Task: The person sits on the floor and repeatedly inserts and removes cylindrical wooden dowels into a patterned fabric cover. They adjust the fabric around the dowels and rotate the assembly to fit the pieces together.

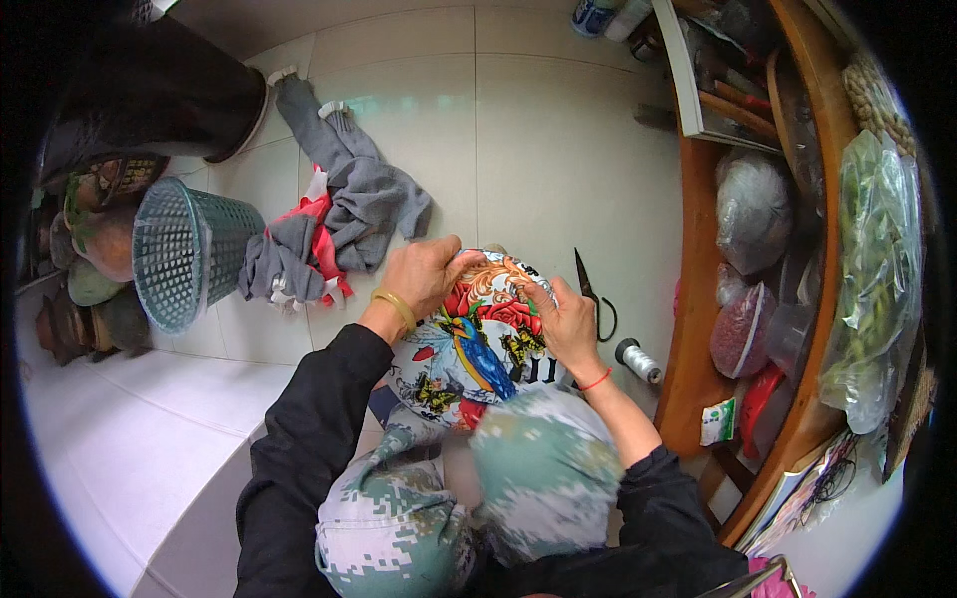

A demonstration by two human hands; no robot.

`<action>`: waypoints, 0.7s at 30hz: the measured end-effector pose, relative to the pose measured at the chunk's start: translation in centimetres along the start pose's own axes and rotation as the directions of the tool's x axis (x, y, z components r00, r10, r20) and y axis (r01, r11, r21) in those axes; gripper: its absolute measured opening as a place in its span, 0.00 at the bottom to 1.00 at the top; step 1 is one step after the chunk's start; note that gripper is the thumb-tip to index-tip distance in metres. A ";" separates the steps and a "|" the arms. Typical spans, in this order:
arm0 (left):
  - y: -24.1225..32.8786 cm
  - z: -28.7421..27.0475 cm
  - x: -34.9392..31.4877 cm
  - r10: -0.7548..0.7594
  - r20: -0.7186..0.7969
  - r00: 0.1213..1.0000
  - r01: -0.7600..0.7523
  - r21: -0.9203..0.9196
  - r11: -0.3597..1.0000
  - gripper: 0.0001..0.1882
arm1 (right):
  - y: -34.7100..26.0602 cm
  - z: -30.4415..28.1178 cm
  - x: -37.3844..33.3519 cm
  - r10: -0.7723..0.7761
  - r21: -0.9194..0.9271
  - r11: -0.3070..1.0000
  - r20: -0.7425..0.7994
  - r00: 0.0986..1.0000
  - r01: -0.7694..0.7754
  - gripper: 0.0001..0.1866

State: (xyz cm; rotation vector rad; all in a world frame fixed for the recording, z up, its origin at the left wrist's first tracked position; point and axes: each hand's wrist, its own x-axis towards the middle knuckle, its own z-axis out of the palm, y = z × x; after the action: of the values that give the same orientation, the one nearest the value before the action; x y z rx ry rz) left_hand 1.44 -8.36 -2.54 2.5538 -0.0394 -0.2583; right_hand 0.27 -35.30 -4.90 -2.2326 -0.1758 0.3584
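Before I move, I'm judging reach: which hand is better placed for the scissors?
Likely the right hand: it's nearer the scissors than the left hand, though both hold the patterned cloth.

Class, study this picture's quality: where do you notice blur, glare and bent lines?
In the head view, the right knee is smeared by blur, while the printed cloth looks fairly sharp; in the head view, shiny glare breaks up the plastic bag at the right; also in the head view, the wooden shelf bows toward the rim, and the corners go black.
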 end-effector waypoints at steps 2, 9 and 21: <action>-0.1 0.3 -0.1 -0.054 -0.024 0.998 0.056 0.082 0.995 0.32 | 0.2 -0.2 0.1 0.008 0.001 1.000 0.018 1.000 -0.008 0.32; -2.5 -1.5 -4.6 -0.167 -0.095 0.981 0.157 -0.103 0.982 0.23 | -0.1 -0.5 -1.1 0.044 0.231 0.973 -0.192 0.980 0.001 0.26; -5.6 4.1 -10.3 -0.539 -0.268 0.798 0.295 -0.608 0.738 0.28 | 3.8 2.1 -5.4 0.241 0.403 0.890 -0.023 0.970 -0.211 0.34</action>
State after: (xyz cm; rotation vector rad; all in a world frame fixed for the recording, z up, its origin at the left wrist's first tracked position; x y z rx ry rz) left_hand -9.64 -5.01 -7.13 1.9542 0.7123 0.1253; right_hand -5.53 -37.47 -8.08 -1.8575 0.1871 0.3985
